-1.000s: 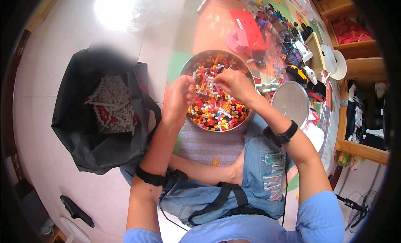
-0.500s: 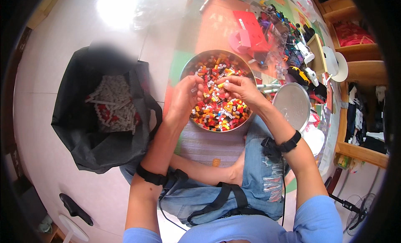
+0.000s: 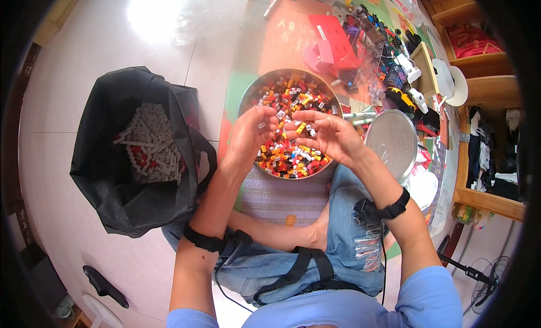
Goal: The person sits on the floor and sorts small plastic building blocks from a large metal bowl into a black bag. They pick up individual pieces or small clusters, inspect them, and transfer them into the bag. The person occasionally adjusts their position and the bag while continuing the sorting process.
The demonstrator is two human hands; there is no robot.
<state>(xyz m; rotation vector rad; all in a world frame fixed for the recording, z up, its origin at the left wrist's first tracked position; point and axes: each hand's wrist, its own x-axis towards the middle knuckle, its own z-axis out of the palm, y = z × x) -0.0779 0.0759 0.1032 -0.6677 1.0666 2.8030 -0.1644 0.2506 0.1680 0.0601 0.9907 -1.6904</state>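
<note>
The round metal basin (image 3: pixel 246 100) of small mixed toy bricks (image 3: pixel 296 159) stands by the left edge of the floor mat (image 3: pixel 270 201), both hands over it. The left hand (image 3: pixel 248 132) has its fingers curled in, apparently around a pale brick (image 3: pixel 262 125); the right hand (image 3: pixel 337 139) is loosely spread, and whether a yellow brick (image 3: pixel 301 127) near its fingers is held or lies beneath cannot be told. Pieces this small probably suit a light fingertip pinch, wrists clear of the rim.

The small pieces (image 3: pixel 294 163) mix red, orange, yellow, white and black; the bag (image 3: pixel 132 211) is plain black.
</note>
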